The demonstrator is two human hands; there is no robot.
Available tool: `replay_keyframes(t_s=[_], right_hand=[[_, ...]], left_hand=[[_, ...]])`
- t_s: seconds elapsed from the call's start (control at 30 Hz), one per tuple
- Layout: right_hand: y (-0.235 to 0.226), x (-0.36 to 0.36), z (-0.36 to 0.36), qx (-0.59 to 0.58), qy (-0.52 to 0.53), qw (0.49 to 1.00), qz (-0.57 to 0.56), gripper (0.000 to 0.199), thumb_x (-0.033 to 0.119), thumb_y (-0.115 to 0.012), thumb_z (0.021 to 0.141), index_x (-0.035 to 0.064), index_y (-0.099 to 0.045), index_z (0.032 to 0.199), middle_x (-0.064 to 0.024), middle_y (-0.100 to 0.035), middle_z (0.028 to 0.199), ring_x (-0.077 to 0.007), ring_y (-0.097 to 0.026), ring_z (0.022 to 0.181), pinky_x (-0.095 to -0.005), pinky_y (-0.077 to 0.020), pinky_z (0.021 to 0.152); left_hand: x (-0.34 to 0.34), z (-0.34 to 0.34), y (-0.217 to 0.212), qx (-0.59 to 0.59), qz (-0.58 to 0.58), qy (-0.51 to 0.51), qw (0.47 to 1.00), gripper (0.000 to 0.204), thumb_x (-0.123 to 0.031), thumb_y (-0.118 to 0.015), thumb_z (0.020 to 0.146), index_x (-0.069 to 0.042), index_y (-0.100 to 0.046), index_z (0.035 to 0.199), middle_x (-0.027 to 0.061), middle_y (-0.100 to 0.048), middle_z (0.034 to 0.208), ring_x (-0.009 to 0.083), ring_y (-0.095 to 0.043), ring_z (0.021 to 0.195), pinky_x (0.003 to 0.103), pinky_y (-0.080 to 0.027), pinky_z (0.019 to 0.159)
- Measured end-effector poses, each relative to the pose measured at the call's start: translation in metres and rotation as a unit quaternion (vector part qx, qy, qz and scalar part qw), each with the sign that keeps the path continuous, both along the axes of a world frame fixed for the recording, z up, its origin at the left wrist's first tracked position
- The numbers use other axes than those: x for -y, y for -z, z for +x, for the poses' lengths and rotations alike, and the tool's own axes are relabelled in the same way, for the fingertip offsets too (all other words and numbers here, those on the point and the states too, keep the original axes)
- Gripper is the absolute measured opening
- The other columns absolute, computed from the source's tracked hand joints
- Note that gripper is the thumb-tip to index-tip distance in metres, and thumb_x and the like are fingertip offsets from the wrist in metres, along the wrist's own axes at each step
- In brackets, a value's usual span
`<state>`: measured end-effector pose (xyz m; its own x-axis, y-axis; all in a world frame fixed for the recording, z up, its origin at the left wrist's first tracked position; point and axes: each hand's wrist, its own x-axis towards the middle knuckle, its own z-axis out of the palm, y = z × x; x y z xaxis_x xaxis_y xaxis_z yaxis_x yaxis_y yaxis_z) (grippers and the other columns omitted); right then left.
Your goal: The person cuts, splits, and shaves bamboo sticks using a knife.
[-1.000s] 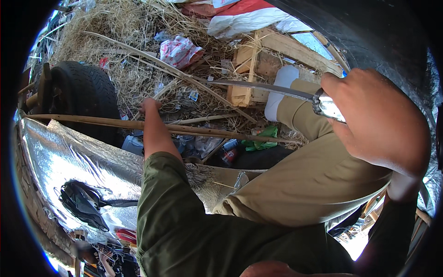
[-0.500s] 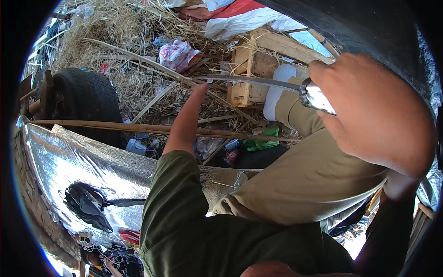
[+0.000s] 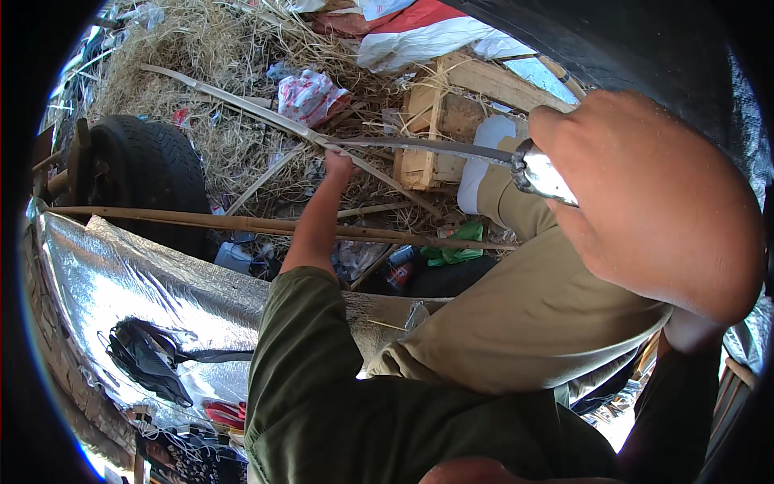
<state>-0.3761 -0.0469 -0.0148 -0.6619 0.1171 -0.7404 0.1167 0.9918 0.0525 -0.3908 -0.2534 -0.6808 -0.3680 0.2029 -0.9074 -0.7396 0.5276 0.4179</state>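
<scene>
In my right hand [image 3: 637,194] is the shiny, metal-wrapped handle of a long knife [image 3: 443,147]. Its narrow, dark blade points left, with the tip beside my left hand [image 3: 339,164]. My left hand is closed around a long, pale bamboo strip [image 3: 234,99] that runs diagonally from upper left to lower right. The far end of the blade meets or overlaps the strip just above my left fingers; whether it cuts in, I cannot tell. Dry shavings [image 3: 234,40] lie beneath and beyond the strip.
A bamboo pole [image 3: 266,223] crosses in front of me. To the left stands a black tyre [image 3: 149,185]. A wooden crate [image 3: 435,161] sits near my foot, and a silvery foil sheet [image 3: 89,274] with a black bag [image 3: 149,359] lies at lower left. Plastic litter is scattered about.
The bamboo strip has swung slightly and its far left part shows broader. My left hand has drawn back slightly toward me. The knife and right hand have shifted slightly left.
</scene>
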Motion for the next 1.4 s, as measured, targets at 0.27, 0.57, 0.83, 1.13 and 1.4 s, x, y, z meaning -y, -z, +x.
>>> replay_keyframes(t_s=[0.27, 0.57, 0.83, 1.13, 1.4], right_hand=[[-0.001, -0.002, 0.001, 0.001, -0.006, 1.000, 0.020, 0.023, 0.010, -0.071, 0.079, -0.0024, -0.057, 0.092, -0.0191, -0.061, 0.085, -0.0369, -0.059, 0.090, -0.0438, -0.0471, 0.082], [-0.002, 0.001, 0.001, -0.014, -0.013, 1.000, 0.009, 0.023, 0.010, -0.071, 0.079, -0.0020, -0.057, 0.093, -0.0187, -0.061, 0.084, -0.0365, -0.059, 0.090, -0.0435, -0.0473, 0.082], [-0.003, -0.002, 0.000, 0.000, -0.012, 1.000, 0.006, 0.024, 0.010, -0.071, 0.079, -0.0017, -0.057, 0.095, -0.0184, -0.061, 0.083, -0.0361, -0.060, 0.089, -0.0432, -0.0474, 0.082], [-0.004, 0.003, -0.011, 0.029, 0.000, 1.000, -0.011, 0.024, 0.010, -0.071, 0.080, -0.0024, -0.056, 0.095, -0.0185, -0.061, 0.082, -0.0363, -0.060, 0.089, -0.0434, -0.0472, 0.081], [-0.001, 0.005, -0.012, 0.029, -0.005, 1.000, 0.002, 0.026, 0.010, -0.070, 0.080, -0.0024, -0.057, 0.099, -0.0192, -0.061, 0.083, -0.0366, -0.059, 0.089, -0.0438, -0.0469, 0.081]], left_hand=[[-0.031, -0.024, -0.101, -0.465, -0.238, 0.252, 0.815, 0.074, -0.020, -0.078, 0.076, -0.011, -0.040, 0.139, 0.0131, -0.049, 0.136, 0.0303, -0.045, 0.132, 0.052, -0.036, 0.109], [-0.007, 0.022, -0.071, -0.283, -0.045, 0.810, 0.511, 0.051, -0.038, -0.052, 0.093, -0.015, -0.055, 0.138, 0.0088, -0.050, 0.146, 0.0259, -0.045, 0.137, 0.056, -0.015, 0.118], [0.027, -0.011, -0.055, -0.249, -0.106, 0.714, 0.646, 0.042, -0.024, -0.067, 0.086, -0.012, -0.059, 0.125, 0.0117, -0.062, 0.128, 0.0303, -0.063, 0.114, 0.047, -0.040, 0.104], [0.056, -0.039, -0.059, -0.553, -0.207, 0.491, 0.641, 0.081, -0.021, -0.070, 0.081, -0.013, -0.031, 0.151, 0.0093, -0.035, 0.155, 0.0244, -0.033, 0.144, 0.059, -0.026, 0.113], [0.112, -0.093, -0.051, -0.298, -0.425, 0.310, 0.797, 0.098, -0.030, -0.070, 0.080, -0.017, -0.012, 0.158, 0.0112, -0.014, 0.164, 0.0299, -0.014, 0.151, 0.060, -0.011, 0.119]])
